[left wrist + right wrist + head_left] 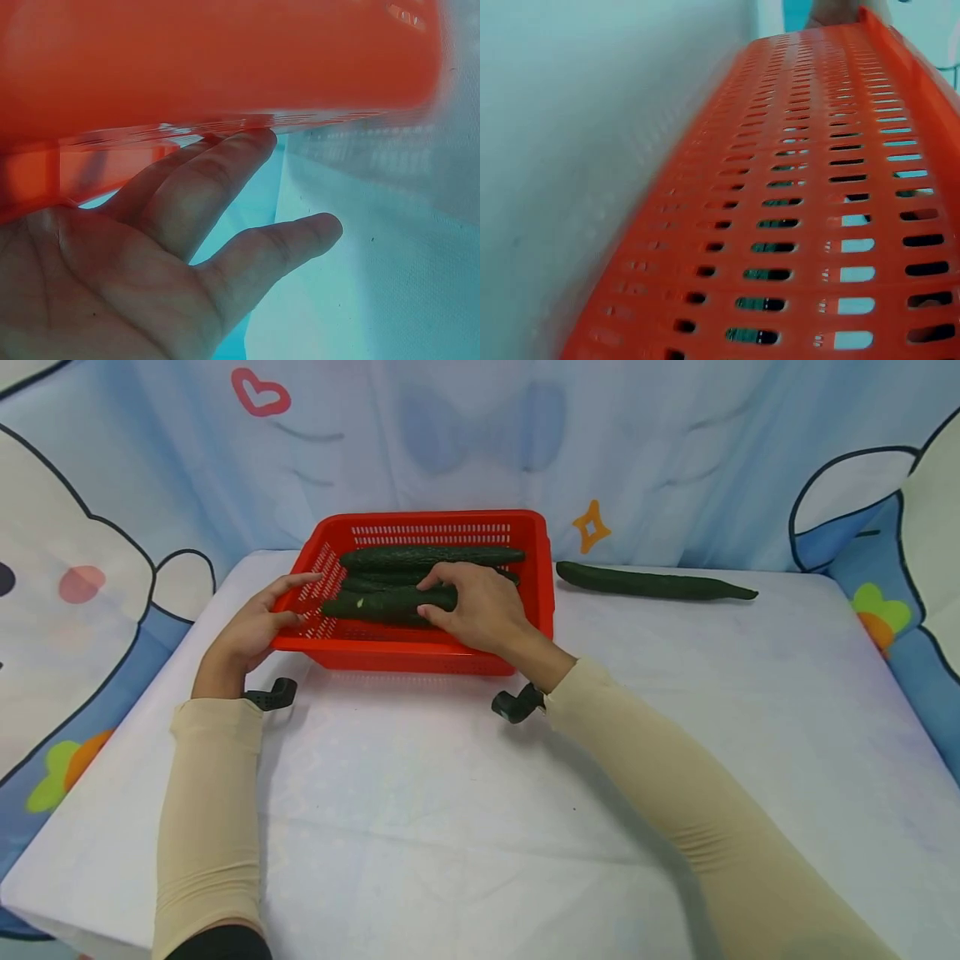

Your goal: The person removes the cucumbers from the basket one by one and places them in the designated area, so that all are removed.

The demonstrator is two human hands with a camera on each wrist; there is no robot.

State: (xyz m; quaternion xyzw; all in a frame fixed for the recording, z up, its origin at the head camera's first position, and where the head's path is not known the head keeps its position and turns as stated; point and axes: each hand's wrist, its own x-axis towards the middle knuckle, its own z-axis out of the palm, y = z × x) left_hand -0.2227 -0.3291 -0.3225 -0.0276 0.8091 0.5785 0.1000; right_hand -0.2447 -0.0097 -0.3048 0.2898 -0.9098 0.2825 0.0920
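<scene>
Cucumber (375,604) toward the front of the red basket (420,658), pinched in the right hand (487,607) (left hand (249,627) gripping the basket), might slip if that thumb-and-finger hold is too light.

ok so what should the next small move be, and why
Probably a small, straight lift of the front cucumber with the right hand: its thumb and fingers are on that cucumber, and the left hand holds the left side of the red plastic basket, which should help steady it.
</scene>
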